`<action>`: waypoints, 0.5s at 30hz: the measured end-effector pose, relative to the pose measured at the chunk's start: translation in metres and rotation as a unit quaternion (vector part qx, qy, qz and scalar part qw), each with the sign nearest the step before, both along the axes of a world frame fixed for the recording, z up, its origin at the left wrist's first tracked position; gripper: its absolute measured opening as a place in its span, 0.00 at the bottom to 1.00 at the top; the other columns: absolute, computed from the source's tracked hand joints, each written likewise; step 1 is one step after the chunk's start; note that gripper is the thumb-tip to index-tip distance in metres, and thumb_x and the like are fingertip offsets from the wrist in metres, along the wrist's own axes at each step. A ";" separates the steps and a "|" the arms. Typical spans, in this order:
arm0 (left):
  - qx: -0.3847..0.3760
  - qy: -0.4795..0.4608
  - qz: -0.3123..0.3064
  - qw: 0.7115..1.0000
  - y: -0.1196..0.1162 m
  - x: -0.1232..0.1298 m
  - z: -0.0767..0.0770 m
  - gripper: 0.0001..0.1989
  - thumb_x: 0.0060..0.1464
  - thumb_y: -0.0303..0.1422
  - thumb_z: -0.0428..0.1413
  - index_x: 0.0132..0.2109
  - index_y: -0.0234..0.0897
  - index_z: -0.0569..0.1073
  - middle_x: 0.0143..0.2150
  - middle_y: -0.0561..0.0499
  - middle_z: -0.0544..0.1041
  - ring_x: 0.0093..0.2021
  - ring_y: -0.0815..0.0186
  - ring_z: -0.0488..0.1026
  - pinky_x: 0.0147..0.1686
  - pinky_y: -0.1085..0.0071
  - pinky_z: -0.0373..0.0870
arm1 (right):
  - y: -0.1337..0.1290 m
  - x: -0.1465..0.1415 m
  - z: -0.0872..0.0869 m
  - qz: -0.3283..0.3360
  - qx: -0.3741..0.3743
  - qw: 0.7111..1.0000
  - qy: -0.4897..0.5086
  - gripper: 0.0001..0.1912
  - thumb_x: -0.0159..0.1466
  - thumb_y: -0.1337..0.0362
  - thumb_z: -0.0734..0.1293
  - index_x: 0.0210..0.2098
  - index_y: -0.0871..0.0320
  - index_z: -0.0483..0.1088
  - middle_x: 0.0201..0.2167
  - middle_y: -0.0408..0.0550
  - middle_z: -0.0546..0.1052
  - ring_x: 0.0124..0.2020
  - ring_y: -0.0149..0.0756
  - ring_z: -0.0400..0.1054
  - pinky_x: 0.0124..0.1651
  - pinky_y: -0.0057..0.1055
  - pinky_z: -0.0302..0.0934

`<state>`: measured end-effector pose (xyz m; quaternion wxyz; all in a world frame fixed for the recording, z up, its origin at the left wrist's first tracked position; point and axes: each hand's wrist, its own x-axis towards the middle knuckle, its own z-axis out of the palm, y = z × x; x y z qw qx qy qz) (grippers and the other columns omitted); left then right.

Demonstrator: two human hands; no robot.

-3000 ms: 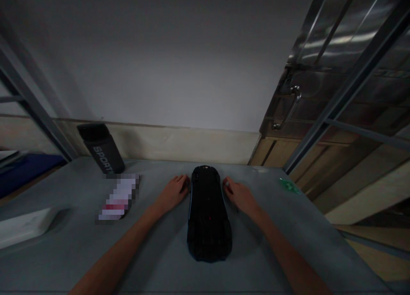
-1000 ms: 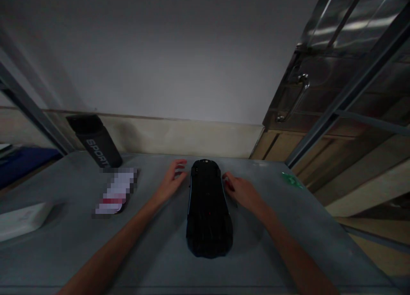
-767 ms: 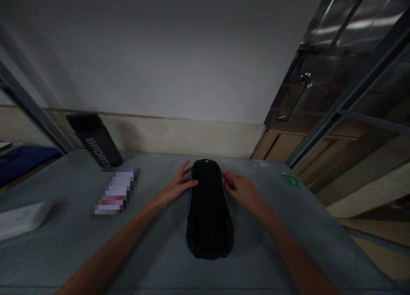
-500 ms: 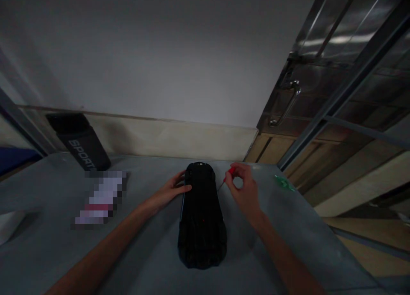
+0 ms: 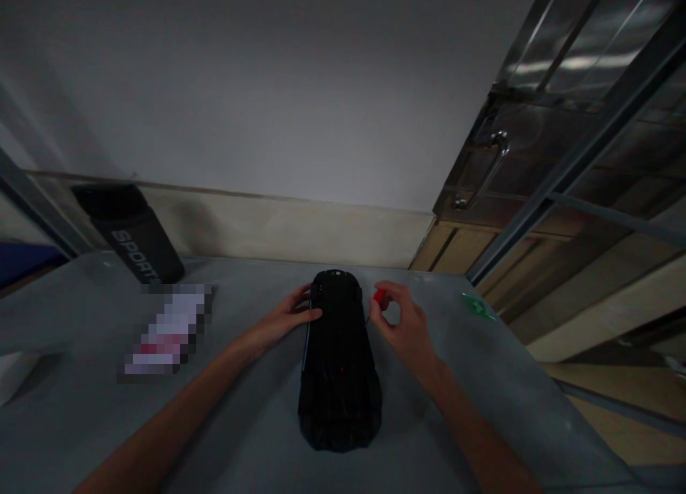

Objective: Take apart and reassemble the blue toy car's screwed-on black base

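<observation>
A black toy car (image 5: 340, 354) lies upside down on the grey table (image 5: 241, 422), with a small red spot on its dark underside. My left hand (image 5: 286, 317) grips its left edge near the far end, the thumb over the underside and the fingers along the side. Beside the car's right edge, my right hand (image 5: 406, 326) pinches the red handle of a screwdriver (image 5: 379, 295) between thumb and forefinger. Its thin shaft points down at the car's right side; whether the tip touches the car I cannot tell.
A dark bottle (image 5: 133, 236) marked "SPORT" stands at the back left, with a blurred-out flat item (image 5: 171, 329) before it. A green plastic piece (image 5: 476, 306) lies near the table's right edge. The wall (image 5: 300, 226) rises behind; a metal door (image 5: 482, 158) is at right.
My right hand has shifted slightly left and down, bringing the screwdriver's handle closer to the car. My left hand stays in place on the car.
</observation>
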<state>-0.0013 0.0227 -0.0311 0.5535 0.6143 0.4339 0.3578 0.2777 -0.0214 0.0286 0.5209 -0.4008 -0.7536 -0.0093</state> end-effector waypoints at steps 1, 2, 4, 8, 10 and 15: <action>-0.005 -0.003 0.001 1.000 0.000 0.000 0.000 0.41 0.61 0.44 0.65 0.76 0.46 0.63 0.79 0.40 0.67 0.78 0.49 0.64 0.77 0.48 0.61 | -0.001 0.000 0.001 0.003 -0.001 1.000 -0.007 0.10 0.74 0.63 0.65 0.54 0.53 0.73 0.33 0.43 0.80 0.30 0.34 0.75 0.41 0.33 0.75; -0.005 -0.005 0.000 1.000 0.000 0.000 -0.001 0.41 0.61 0.44 0.66 0.76 0.46 0.63 0.79 0.41 0.67 0.78 0.48 0.64 0.77 0.48 0.61 | -0.002 0.000 0.002 0.004 -0.003 1.000 -0.016 0.11 0.75 0.63 0.64 0.55 0.52 0.74 0.34 0.44 0.81 0.31 0.34 0.76 0.42 0.33 0.76; 0.003 -0.011 -0.002 1.000 0.001 0.000 -0.002 0.41 0.60 0.46 0.66 0.76 0.46 0.64 0.79 0.41 0.67 0.79 0.47 0.63 0.77 0.46 0.60 | -0.003 -0.001 0.004 0.005 -0.013 0.999 -0.034 0.14 0.76 0.64 0.63 0.58 0.52 0.74 0.36 0.44 0.82 0.33 0.34 0.77 0.44 0.33 0.76; 0.002 -0.038 -0.002 0.999 0.005 0.000 -0.006 0.45 0.56 0.50 0.70 0.76 0.46 0.66 0.78 0.41 0.68 0.79 0.43 0.61 0.78 0.45 0.57 | -0.005 -0.002 0.005 0.014 0.008 0.999 -0.050 0.14 0.76 0.61 0.66 0.60 0.52 0.75 0.34 0.44 0.81 0.31 0.35 0.76 0.42 0.33 0.76; -0.006 -0.050 -0.004 0.999 0.005 0.000 -0.007 0.47 0.55 0.50 0.71 0.76 0.46 0.66 0.78 0.42 0.69 0.79 0.41 0.60 0.78 0.44 0.56 | -0.004 -0.002 0.004 0.017 0.015 0.998 -0.055 0.16 0.76 0.60 0.67 0.62 0.52 0.74 0.34 0.44 0.81 0.31 0.36 0.76 0.43 0.34 0.77; -0.016 -0.059 0.000 0.998 0.002 0.002 -0.003 0.47 0.53 0.50 0.72 0.75 0.46 0.67 0.78 0.42 0.69 0.80 0.40 0.59 0.79 0.44 0.55 | -0.004 -0.002 0.003 0.028 0.022 0.997 -0.065 0.17 0.77 0.61 0.66 0.64 0.50 0.71 0.36 0.44 0.81 0.32 0.36 0.77 0.43 0.34 0.77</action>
